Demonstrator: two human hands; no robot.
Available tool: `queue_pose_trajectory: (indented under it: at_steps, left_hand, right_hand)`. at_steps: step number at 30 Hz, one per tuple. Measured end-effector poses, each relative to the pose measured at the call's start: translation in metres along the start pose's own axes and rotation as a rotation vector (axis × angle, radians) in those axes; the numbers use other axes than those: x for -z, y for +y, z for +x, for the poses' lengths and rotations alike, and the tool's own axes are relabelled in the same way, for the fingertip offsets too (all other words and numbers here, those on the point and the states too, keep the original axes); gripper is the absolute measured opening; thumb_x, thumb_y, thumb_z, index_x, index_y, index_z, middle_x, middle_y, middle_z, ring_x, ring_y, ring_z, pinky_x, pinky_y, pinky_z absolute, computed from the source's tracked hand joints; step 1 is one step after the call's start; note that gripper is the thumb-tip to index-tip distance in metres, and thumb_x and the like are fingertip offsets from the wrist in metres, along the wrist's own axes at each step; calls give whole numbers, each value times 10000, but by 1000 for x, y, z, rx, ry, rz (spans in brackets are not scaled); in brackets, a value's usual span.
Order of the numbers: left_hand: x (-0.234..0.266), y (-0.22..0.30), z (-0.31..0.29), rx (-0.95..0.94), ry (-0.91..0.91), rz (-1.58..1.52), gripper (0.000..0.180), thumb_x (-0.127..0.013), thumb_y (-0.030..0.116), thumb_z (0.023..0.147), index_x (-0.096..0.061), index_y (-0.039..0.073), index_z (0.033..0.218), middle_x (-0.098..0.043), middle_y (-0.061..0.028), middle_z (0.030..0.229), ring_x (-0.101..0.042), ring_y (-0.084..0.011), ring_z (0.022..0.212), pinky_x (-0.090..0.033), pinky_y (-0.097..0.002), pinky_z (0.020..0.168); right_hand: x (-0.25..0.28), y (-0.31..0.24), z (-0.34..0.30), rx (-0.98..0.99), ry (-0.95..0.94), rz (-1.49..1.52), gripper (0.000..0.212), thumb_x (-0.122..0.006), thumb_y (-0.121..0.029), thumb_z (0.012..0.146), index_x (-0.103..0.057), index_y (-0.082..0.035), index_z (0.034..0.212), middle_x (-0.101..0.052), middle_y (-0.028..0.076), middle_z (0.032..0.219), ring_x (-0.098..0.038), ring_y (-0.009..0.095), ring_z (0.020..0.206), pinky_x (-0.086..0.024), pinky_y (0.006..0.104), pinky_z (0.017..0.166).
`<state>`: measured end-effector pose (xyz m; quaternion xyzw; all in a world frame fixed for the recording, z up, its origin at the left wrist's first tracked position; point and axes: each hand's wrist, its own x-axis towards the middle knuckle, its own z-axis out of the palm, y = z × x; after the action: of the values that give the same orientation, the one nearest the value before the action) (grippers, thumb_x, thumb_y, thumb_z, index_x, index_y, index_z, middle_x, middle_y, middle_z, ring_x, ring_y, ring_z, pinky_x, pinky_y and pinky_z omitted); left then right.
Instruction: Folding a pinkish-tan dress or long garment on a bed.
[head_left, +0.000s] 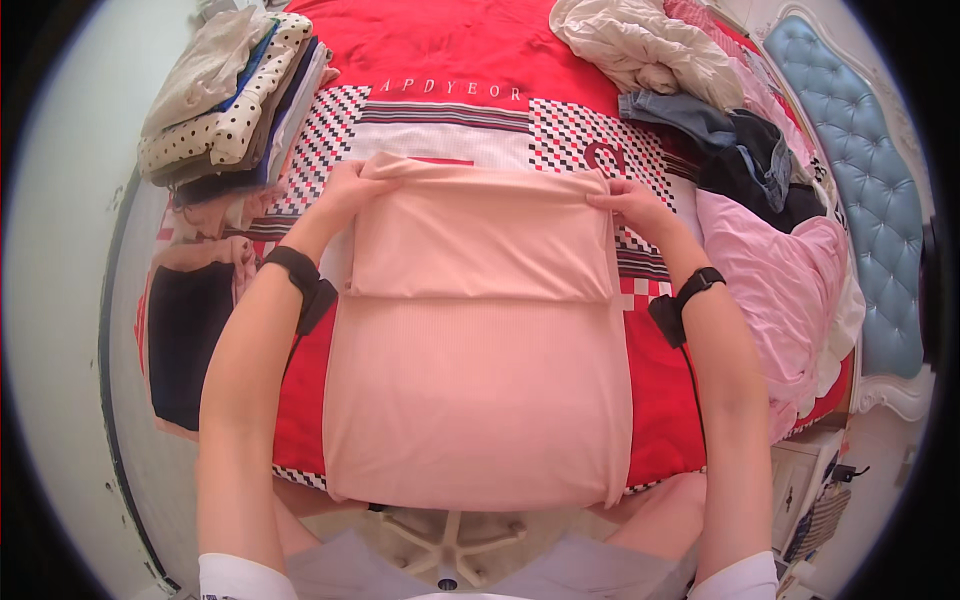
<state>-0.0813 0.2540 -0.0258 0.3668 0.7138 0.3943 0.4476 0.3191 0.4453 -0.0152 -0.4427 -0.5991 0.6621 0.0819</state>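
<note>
A pale pink piece of cloth, perhaps a garment, lies spread on the bed in front of me. Its far part is folded over toward me and forms a flap across the upper half. My left hand grips the far left corner of the fold, thumb on top. At the far right corner my right hand pinches the same fold between thumb and fingers. The near end of the cloth reaches the bed's front edge.
A red patterned bedspread covers the bed. Folded clothes are stacked at far left, with a dark folded garment nearer. Rumpled clothes heap at right before a blue tufted headboard. A chair base shows below.
</note>
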Motion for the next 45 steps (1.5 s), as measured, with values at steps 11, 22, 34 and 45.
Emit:
queue_pose_trajectory:
  at_steps: [11,22,34,45]
  left_hand:
    - [13,81,0,-414,301,-157,321,-778,160,792,-696,21,1069,-700,-40,944,-647,-106,813,-517,-257,740]
    - [18,-1,-209,-700,137,324,136,-710,42,759,-625,22,863,-643,-95,770,-618,-168,717,-482,-306,666]
    - [-27,-78,-296,-1040,60,1073,111,-595,95,749,-578,74,857,-580,-81,905,-592,-259,897,-462,-371,804]
    - [-33,-88,-309,-985,105,1334,123,-587,144,786,-616,74,883,-586,-81,915,-594,-243,947,-479,-348,825]
  right_hand:
    - [3,-72,-17,543,388,109,238,-740,-131,843,-685,-6,1038,-695,19,951,-625,85,852,-476,239,776]
    - [-67,31,-212,511,179,-184,269,-683,-5,834,-683,17,1102,-706,41,1027,-646,116,938,-506,281,869]
    - [-148,95,-293,462,167,-960,581,-834,-147,601,-630,-117,1144,-516,174,1321,-451,356,1267,-390,431,1059]
    - [-172,132,-287,755,425,-1231,316,-599,-41,773,-651,-56,1084,-617,119,1159,-583,308,1079,-470,395,952]
